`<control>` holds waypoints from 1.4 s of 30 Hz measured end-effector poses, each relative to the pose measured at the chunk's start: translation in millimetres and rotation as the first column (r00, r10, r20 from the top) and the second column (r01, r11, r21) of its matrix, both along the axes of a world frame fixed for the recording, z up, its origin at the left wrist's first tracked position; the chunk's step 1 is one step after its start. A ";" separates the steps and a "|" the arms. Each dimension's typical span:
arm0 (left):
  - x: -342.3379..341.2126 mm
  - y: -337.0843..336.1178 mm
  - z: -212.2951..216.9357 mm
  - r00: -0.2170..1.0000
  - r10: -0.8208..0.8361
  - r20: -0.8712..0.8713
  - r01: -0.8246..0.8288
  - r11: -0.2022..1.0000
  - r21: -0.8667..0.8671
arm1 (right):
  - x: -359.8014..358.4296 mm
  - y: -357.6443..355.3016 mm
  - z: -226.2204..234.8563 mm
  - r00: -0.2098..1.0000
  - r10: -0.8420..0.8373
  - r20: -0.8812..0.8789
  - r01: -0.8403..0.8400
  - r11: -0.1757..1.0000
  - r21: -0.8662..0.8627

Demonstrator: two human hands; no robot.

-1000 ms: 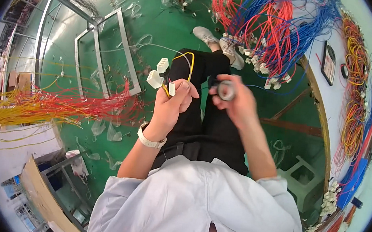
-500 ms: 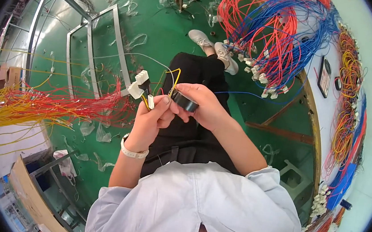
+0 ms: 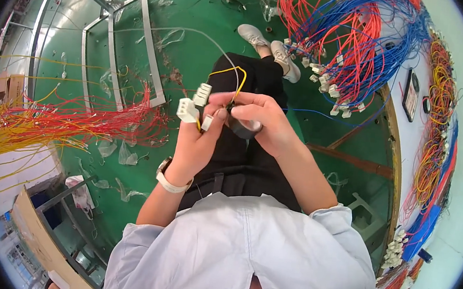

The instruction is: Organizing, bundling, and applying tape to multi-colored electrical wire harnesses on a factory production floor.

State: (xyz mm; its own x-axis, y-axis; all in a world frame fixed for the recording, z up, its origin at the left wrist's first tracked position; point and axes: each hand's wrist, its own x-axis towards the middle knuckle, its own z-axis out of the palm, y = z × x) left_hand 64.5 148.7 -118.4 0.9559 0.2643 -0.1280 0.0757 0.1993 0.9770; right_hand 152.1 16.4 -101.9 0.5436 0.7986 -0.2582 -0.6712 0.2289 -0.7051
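Left hand (image 3: 201,141) and right hand (image 3: 262,119) touching above the lap, right one just right of the left. White plastic connectors (image 3: 193,104) at the left fingertips; black roll of tape (image 3: 243,128) under the right palm. Thin yellow wire (image 3: 233,73) looping above both. Red wire bundle (image 3: 105,121) lying left on the green floor (image 3: 191,46); grey shoes (image 3: 269,45) ahead; red and blue wire harness (image 3: 353,39) hanging right.

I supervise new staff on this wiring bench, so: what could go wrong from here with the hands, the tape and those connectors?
1. The left hand pinches several white connectors on thin yellow wires close to the right hand; tape might catch the wrong wire.
2. The black tape roll sits loosely under the right hand's fingers and could drop to the green floor.
3. Plastic scraps litter the floor: possible slip hazard.
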 end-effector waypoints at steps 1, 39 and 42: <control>-5.5 3.0 -18.9 0.999 0.035 0.015 -0.037 0.991 0.126 | -3.0 -0.1 1.5 0.997 -0.068 -0.025 0.067 0.997 -0.023; 16.7 6.4 -32.8 0.971 0.088 0.224 -0.212 0.751 0.625 | 19.9 -6.2 -28.9 0.983 -0.091 0.158 0.078 0.993 0.086; 15.0 5.6 -32.9 0.989 0.138 0.049 -0.146 0.956 0.256 | 18.6 -4.5 -20.7 0.993 -0.107 -0.045 0.114 0.975 0.192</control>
State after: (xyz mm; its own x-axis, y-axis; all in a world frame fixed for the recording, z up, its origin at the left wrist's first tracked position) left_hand 79.4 154.2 -151.3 0.9086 0.4175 -0.0090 0.0343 -0.0531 0.9980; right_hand 170.7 11.9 -122.6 0.6246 0.7711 -0.1238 -0.6570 0.4332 -0.6170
